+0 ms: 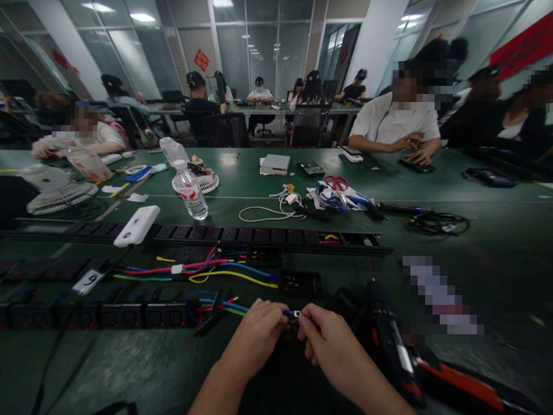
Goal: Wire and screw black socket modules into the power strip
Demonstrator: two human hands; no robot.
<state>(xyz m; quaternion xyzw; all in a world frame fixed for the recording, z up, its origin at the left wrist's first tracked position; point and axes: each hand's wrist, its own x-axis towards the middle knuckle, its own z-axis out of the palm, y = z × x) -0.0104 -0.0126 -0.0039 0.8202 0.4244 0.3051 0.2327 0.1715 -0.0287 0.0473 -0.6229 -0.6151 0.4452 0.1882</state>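
Near the bottom centre, my left hand [264, 331] is closed around a blue wire [242, 307] that runs out of a black socket strip [129, 316]. A small metal terminal [296, 314] with a blue sleeve sticks out between my two hands. My right hand [322, 334] is pinched at the terminal's right side; whether its fingers hold anything more is hidden. Red and green wires lie beside the blue one, by a black end plate [211, 314]. Just behind sits a black box [300, 283] with yellow and blue wires leading into it.
A black and orange power drill [393, 340] lies right of my hands. Behind are a long socket strip [233, 235], a white power bank [137, 226], a water bottle [190, 190] and red scissors [336, 183]. A person [397, 124] works across the green table [484, 242].
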